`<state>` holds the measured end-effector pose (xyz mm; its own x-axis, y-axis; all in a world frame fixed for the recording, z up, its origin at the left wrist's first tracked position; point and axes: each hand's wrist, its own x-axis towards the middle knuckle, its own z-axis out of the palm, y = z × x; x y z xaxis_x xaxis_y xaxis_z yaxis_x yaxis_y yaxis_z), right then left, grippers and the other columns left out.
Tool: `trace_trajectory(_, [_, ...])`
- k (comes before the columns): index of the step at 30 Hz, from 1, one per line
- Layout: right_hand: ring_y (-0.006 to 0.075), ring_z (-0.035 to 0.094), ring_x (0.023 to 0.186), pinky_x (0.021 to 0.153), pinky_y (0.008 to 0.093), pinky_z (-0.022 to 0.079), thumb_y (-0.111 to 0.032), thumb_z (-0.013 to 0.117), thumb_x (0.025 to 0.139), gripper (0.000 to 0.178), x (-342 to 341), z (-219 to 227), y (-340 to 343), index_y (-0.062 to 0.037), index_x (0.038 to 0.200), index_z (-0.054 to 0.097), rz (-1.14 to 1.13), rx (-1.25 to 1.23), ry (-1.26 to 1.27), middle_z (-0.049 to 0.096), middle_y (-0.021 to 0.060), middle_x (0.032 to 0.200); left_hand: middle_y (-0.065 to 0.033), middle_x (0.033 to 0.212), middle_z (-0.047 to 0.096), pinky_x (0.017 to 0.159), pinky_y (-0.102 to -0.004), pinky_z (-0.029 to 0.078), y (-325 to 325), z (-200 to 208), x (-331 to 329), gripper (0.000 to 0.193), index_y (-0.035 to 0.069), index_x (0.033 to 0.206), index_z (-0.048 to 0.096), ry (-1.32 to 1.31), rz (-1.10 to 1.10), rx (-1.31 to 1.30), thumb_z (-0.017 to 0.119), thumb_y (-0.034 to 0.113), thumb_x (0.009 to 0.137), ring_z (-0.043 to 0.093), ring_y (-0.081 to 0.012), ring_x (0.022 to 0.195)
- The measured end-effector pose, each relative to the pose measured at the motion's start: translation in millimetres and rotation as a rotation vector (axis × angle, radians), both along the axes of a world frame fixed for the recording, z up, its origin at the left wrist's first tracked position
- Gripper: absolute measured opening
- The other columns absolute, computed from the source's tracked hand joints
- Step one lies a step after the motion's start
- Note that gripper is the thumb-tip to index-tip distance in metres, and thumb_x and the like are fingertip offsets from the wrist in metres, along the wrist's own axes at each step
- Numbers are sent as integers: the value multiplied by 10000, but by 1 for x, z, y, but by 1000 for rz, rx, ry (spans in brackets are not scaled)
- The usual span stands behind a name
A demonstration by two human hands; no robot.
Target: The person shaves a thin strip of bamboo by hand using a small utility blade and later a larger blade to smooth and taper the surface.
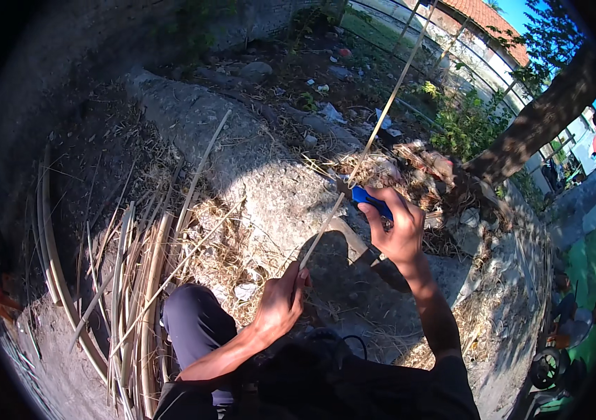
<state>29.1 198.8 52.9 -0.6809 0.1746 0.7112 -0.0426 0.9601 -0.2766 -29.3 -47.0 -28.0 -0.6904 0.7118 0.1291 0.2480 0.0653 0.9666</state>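
Observation:
A long, thin pale strip (390,103), which looks like split bamboo or cane, runs from my left hand up to the top of the view. Its near end is pinched between the thumb and fingers of my left hand (280,304). My right hand (399,231) is closed around a blue-handled cutter (375,203). The cutter's short dark blade (343,187) lies against the strip, some way beyond my left hand. Thin curled shavings surround the blade. Whether the blade has cut into the strip, I cannot tell.
Many long pale strips (147,308) lie bundled at my left. Dry shavings (221,238) cover parts of the rough concrete slab (270,168). A curved pale wooden piece (348,238) lies below the blade. Beyond stand a tree trunk (546,115) and a fence; people and a motorbike are far right.

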Motion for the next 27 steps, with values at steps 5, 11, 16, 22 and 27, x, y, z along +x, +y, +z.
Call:
trace_trajectory(5, [335, 776, 837, 697, 388, 620, -194, 799, 923, 230, -9, -12, 13, -70, 1101, 719, -52, -30, -38, 780, 142, 994, -71, 526, 385, 442, -388, 325, -2, -29, -4, 284, 29, 935, 585, 128, 0, -34, 451, 175, 1139, 430, -201, 404])
trace_trajectory(11, [334, 773, 837, 694, 387, 591, -203, 779, 944, 203, -26, -12, 34, -72, 1086, 718, -69, -77, -44, 781, 146, 966, -161, 618, 576, 470, -398, 364, -11, -38, -10, 118, -3, 1033, 593, 364, 42, -63, 546, 93, 1083, 534, -255, 465])
trace_trajectory(16, [325, 767, 757, 657, 397, 581, -244, 728, 977, 204, -42, -19, 65, -71, 1085, 722, -154, -172, -27, 777, 142, 890, -186, 534, 485, 460, -427, 351, -16, -7, -12, 208, 3, 959, 568, 58, 13, -143, 501, 128, 1111, 493, -255, 417])
trace_trajectory(22, [399, 734, 770, 632, 467, 545, -245, 728, 973, 188, -61, -47, 85, -117, 1105, 692, -229, -42, -16, 751, 167, 839, -243, 582, 545, 545, -537, 424, -48, -16, -14, 204, 16, 969, 577, 209, 24, -300, 475, 129, 1104, 573, -448, 526])
trace_trajectory(27, [336, 650, 600, 568, 448, 467, -321, 687, 1014, 222, -47, -75, 184, -109, 1076, 670, -427, -330, 70, 674, 152, 717, -268, 804, 673, 591, -530, 517, -110, -28, 13, 74, -51, 1008, 574, 274, 27, -290, 542, 16, 1014, 668, -497, 716])
